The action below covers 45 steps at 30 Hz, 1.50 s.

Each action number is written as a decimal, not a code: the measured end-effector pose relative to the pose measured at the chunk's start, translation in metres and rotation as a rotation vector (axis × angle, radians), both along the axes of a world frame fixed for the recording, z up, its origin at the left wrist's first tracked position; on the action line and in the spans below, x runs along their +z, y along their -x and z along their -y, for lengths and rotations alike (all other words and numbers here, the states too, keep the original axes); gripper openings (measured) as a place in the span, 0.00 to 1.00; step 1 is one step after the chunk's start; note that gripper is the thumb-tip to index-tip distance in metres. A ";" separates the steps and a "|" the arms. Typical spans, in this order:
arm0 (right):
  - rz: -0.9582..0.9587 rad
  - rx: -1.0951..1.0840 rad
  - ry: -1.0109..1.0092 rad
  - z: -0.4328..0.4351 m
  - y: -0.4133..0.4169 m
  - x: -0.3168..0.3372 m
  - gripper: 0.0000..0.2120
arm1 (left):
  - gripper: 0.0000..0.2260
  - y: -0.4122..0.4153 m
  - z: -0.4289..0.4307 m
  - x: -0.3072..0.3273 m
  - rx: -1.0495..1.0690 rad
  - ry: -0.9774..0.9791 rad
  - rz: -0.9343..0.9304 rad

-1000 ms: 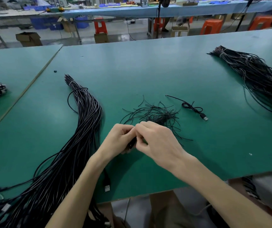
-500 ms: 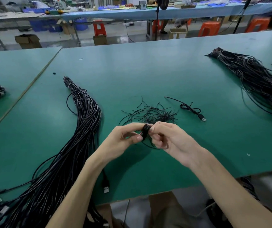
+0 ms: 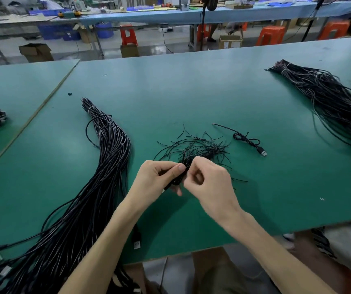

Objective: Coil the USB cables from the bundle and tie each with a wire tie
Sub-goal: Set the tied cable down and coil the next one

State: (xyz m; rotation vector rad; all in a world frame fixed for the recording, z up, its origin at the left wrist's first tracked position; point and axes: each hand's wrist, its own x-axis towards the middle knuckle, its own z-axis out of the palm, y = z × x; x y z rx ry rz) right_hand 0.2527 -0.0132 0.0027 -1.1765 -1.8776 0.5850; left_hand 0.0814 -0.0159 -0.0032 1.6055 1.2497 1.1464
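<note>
Pinching coiled cable: left hand, right hand.

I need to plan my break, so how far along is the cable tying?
Done: one cable, apparently coiled and tied, lies beyond the ties. In hand: the left hand holds a coil while the right hand pinches it, probably twisting a tie on. Left: the large bundle lies uncoiled.

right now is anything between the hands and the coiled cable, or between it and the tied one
Nothing: the left hand and right hand both grip the coiled cable. Toward the tied cable, only the flat pile of wire ties lies on the green table between.
</note>
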 end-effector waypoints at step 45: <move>0.350 0.140 -0.224 0.008 0.012 0.015 0.11 | 0.23 0.015 -0.005 -0.002 -0.012 0.425 0.142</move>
